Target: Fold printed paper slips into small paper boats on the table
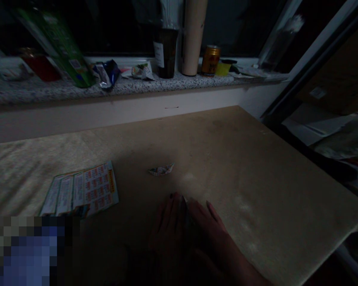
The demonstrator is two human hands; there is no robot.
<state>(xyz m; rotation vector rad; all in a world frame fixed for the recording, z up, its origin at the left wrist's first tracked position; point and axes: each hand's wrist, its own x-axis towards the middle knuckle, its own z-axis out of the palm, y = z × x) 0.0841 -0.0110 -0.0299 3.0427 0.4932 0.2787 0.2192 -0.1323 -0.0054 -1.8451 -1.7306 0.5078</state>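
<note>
My left hand (pixel 166 222) lies flat on the tabletop (pixel 244 171) near its front, fingers stretched forward. Close beside it on the right, my right hand (pixel 207 222) rests low with its fingers extended. A small folded piece of paper (pixel 184 201) shows in the narrow gap between them, mostly covered by the hands and deep shadow. Beyond my fingertips sits a little folded paper boat (pixel 161 170) with coloured print. A printed leaflet (pixel 92 188) with rows of text boxes lies to the left.
Along the back, a stone windowsill (pixel 131 86) carries a green package (pixel 65 51), a crumpled blue-silver wrapper (pixel 107 73), a dark cup (pixel 166 53), a tall pale tube (pixel 193 37) and a gold can (pixel 211 60). Boxes and papers (pixel 319 123) are beyond the table's right edge.
</note>
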